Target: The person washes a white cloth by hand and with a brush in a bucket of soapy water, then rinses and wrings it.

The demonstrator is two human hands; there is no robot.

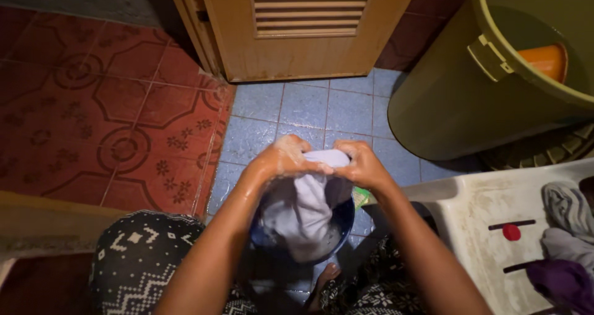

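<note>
together, left hand [281, 160] and right hand [365, 165] clamp one wet pale cloth [303, 207] over one blue basin [343, 225].

My left hand [281, 160] and right hand [365, 165]: skin wet, glossy with suds, grip on pale cloth [303, 207], soaked, limp, matt. Dark blue basin [343, 228] beneath cloth: smooth plastic, wet sheen. Floor tiles [322, 108] beyond basin: blue, rough-grained, wet. Red tiles [93, 105] left of basin: patterned, dull. Door [297, 49] beyond basin: wood, satin varnish. Bin [458, 98] right of basin: olive plastic, smooth. White tub [476, 216]: scuffed, stained plastic.
</note>
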